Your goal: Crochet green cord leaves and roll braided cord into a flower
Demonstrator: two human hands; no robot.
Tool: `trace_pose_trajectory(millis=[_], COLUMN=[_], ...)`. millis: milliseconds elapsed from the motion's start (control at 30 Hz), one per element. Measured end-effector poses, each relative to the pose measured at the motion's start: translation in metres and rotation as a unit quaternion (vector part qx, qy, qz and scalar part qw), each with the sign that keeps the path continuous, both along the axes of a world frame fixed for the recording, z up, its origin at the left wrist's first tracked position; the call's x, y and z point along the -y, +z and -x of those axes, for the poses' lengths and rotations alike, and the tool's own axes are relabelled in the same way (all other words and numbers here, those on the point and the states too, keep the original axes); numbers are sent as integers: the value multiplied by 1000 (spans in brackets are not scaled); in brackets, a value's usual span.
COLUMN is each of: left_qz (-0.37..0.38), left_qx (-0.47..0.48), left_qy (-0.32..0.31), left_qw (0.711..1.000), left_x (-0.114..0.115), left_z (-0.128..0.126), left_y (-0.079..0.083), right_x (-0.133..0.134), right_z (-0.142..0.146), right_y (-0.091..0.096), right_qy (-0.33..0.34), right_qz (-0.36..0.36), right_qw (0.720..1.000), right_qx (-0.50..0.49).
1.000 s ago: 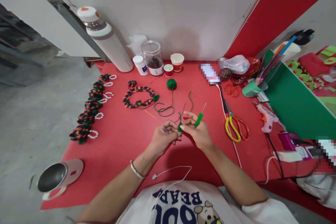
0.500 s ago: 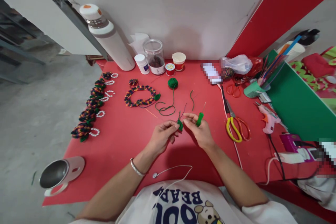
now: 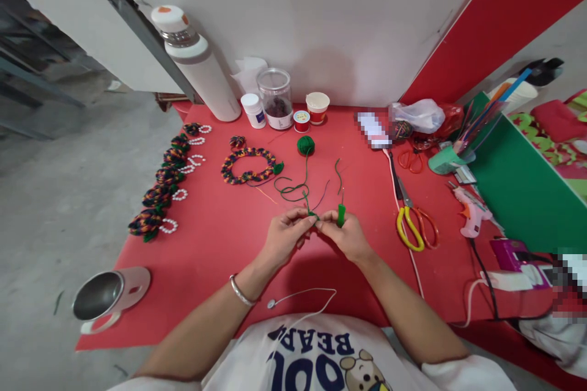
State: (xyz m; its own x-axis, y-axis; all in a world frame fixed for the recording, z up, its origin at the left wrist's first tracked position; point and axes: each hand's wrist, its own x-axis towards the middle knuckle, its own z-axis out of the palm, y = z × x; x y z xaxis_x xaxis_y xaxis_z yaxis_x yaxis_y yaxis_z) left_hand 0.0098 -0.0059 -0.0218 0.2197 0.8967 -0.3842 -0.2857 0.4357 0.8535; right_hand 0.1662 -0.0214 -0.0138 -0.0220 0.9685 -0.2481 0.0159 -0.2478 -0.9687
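My left hand (image 3: 285, 237) pinches a small green crocheted piece (image 3: 313, 215) between thumb and fingers, which hide most of it. My right hand (image 3: 347, 237) has its thumb and index fingertips at the piece's right side. Tucked in the right fingers is a green-handled crochet hook (image 3: 341, 215), its thin shaft pointing away from me. Beyond the hands, a green yarn ball (image 3: 306, 145) trails a looped strand toward the piece. A multicoloured crocheted ring (image 3: 223, 175) with a green tip lies to the left of the ball.
Several multicoloured crocheted pieces with bead loops (image 3: 158, 195) line the left edge, near a mug (image 3: 132, 288). A tall white bottle (image 3: 206, 82) and a clear jar (image 3: 275, 98) stand behind. Scissors (image 3: 409, 229), a pink glue gun (image 3: 472, 214) and cables lie on the right.
My right fingertips have moved left and now meet the green piece at my left fingers. The crochet hook has turned more upright and shifted slightly left. The view has shifted slightly.
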Motion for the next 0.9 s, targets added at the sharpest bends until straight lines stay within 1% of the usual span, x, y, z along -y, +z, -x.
trace_pose_trajectory(millis=[133,267,400,533,633,733,800,900], left_qz=[-26,-30,-52,-106,-155,-200,-200,-146], left_qx=[0,8,-9,-65,-127,-166,-159,-100], left_qy=[10,16,32,63,63,61,53,44], left_qw=[1000,999,998,990,978,964,965,983], left_x=[2,2,0,-1,-2,-1,-1,1], left_z=[-1,-1,0,1,1,2,2,2], left_y=[2,1,2,11,18,19,16,6], right_x=[1,2,2,1,1,1,1,1], right_z=[2,2,0,-2,-1,1,1,1], right_y=[-1,1,0,-1,0,0,-1,-2], right_qy=[3,9,12,15,13,7,10,18], right_qz=[-5,-11,-3,1,15,16,11,13], right_qw=[1000,1000,999,996,997,999,1000,1000], right_qx=[-6,-9,-47,-88,-71,-41,-24,-12])
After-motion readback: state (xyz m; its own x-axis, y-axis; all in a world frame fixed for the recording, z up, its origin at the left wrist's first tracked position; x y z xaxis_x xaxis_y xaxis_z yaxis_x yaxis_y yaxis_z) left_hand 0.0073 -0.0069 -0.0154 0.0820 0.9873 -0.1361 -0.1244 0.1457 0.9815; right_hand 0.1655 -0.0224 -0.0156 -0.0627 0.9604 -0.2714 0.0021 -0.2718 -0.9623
